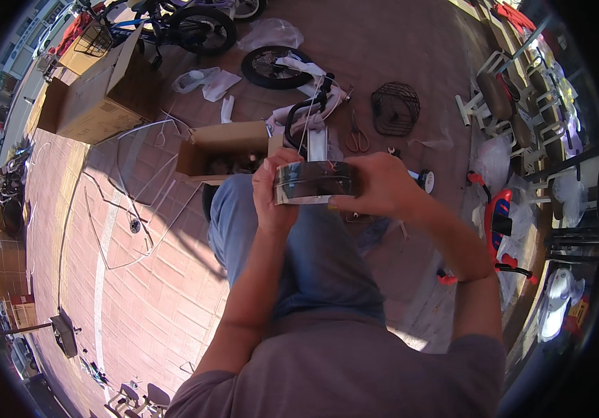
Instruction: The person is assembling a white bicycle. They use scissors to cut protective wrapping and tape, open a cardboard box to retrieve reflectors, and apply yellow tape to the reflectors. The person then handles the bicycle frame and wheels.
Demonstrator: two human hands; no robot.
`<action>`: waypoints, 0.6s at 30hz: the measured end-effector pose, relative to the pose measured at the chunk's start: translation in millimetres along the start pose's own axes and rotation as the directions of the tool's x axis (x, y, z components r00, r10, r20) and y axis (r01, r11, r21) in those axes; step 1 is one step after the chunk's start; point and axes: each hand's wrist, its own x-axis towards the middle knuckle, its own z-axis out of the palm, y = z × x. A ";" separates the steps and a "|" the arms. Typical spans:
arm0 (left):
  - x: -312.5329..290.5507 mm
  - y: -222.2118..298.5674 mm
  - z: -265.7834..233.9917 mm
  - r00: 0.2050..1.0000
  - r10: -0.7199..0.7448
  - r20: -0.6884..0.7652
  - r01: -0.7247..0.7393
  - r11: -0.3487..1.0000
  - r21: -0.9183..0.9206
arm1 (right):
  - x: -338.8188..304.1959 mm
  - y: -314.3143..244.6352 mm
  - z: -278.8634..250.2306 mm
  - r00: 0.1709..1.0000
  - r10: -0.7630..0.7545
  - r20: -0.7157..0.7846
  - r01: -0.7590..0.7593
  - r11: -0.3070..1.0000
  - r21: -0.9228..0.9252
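"Where's that glossy dark curved piece (317, 182)?"
"In my grasp, just right of the small open cardboard box (219, 135). My left hand (271, 189) grips one end, my right hand (381, 184) the other, fingers closed on it."
"And around the box?"
"Scissors (357, 141) to its right, a wire basket (395, 109) farther right, a black-tyred wheel (271, 67) beyond."
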 end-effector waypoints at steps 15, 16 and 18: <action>-5.9 11.4 34.7 0.934 -0.039 0.354 -0.356 -0.079 0.931 | 14.1 11.1 37.1 0.977 0.139 0.163 -0.084 0.947 -0.310; -7.3 10.1 31.2 0.936 0.022 0.351 -0.350 -0.039 0.936 | 11.6 13.0 36.1 0.978 0.106 0.180 -0.052 0.959 -0.278; -4.3 13.2 19.2 0.971 0.037 0.238 -0.240 0.071 0.968 | 5.3 19.4 27.6 0.977 0.036 0.211 0.010 0.977 -0.213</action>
